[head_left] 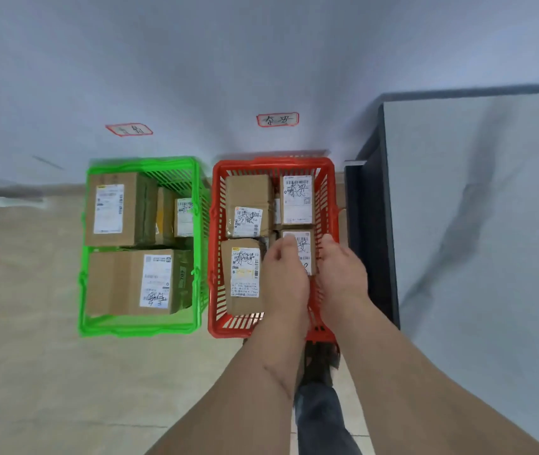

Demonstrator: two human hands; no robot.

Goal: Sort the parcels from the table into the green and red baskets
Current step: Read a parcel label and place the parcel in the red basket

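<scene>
A small cardboard parcel (304, 249) with a white label sits in the near right part of the red basket (215, 224). My left hand (284, 277) grips its left side and my right hand (340, 270) grips its right side. Three more labelled parcels lie in the red basket, among them one at the near left (243, 277) and one at the far right (297, 198). The green basket (140, 328) stands to the left on the floor and holds a large far box (114, 208), a large near box (130, 282) and a smaller one (179, 216).
A table (491, 208) with a grey top and dark edge stands at the right, close to the red basket. Two red-framed paper signs (129, 129) (277, 119) hang on the wall behind the baskets. My leg and shoe (319, 389) are below the red basket. Tiled floor lies to the left.
</scene>
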